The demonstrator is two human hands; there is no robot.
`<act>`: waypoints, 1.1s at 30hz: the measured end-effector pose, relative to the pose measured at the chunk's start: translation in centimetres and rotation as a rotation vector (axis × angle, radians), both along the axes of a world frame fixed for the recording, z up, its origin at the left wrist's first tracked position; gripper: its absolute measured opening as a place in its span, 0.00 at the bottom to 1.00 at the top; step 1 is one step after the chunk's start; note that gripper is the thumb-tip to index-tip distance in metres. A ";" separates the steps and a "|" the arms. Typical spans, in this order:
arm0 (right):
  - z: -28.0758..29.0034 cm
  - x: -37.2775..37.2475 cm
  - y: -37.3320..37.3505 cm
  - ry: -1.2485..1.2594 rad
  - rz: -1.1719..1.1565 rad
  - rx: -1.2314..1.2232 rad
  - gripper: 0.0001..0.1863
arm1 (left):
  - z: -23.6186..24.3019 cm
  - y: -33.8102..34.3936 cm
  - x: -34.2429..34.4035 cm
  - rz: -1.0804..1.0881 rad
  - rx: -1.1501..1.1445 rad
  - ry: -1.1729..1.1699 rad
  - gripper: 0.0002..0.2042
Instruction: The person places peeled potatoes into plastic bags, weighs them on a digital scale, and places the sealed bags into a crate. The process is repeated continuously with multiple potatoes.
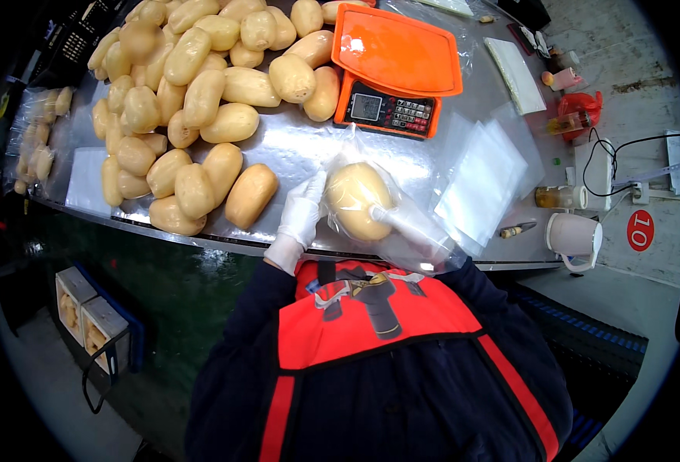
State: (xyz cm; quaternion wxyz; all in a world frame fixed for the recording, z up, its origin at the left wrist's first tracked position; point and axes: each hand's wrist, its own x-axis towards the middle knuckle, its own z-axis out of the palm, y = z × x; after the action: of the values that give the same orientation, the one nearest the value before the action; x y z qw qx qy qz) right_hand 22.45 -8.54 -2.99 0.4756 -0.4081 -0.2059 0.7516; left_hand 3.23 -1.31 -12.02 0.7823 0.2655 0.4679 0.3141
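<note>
A large pale-yellow oval piece of produce (359,199) is inside a clear plastic bag (353,146) at the table's front edge; its exact kind is unclear. My left hand (301,215), in a white glove, is at the bag's left side, its fingers straight and close together against the film. From the right, my right hand (405,223) reaches in under the clear film, also gloved, with its fingers against the produce. The film blurs the outline of that hand, and its far fingertips are hidden.
A heap of similar produce (201,92) covers the table's left half. An orange scale (397,50) stands behind the bag. Flat clear bags (482,181) lie to the right, near a small knife (517,229) and a white pitcher (574,237). Crates (90,312) stand on the floor at left.
</note>
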 end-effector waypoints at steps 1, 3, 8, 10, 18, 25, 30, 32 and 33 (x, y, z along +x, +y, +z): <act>-0.3 -0.1 -0.1 0.050 -0.029 -0.042 0.37 | 0.0 -0.2 -0.3 0.001 -0.014 -0.009 0.24; -0.6 -0.4 -0.6 0.246 -0.123 -0.145 0.35 | 0.0 -0.7 -0.7 0.006 -0.041 -0.028 0.25; -4.2 -1.5 -1.3 0.178 -0.171 -0.101 0.29 | 1.2 -1.3 0.3 0.131 0.141 0.248 0.34; -5.6 -1.5 -1.0 0.083 -0.142 -0.106 0.27 | 2.2 -1.6 0.2 0.280 0.097 0.198 0.42; -6.6 -3.3 1.4 0.394 -0.300 -0.233 0.21 | 8.9 -8.6 1.4 -0.281 0.962 0.712 0.49; -7.5 -6.0 3.0 0.375 -0.395 -0.153 0.21 | 8.9 -8.4 1.6 -0.410 0.976 1.130 0.47; -10.7 -5.9 4.7 0.332 -0.368 0.010 0.24 | 7.7 -7.7 0.6 -0.284 1.081 1.139 0.33; -10.8 -6.3 5.1 0.210 -0.392 0.032 0.25 | 7.2 -6.9 0.3 -0.304 1.143 1.137 0.26; -10.4 -6.5 5.5 0.258 -0.412 -0.026 0.25 | 6.7 -6.5 0.0 -0.354 1.140 1.140 0.24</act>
State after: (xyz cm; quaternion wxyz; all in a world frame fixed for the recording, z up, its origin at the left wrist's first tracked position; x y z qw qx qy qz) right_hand 15.91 -3.00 -13.36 0.6359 -0.3481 -0.0462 0.6873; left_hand 3.22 -7.82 -5.31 0.2080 0.8102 0.5131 0.1925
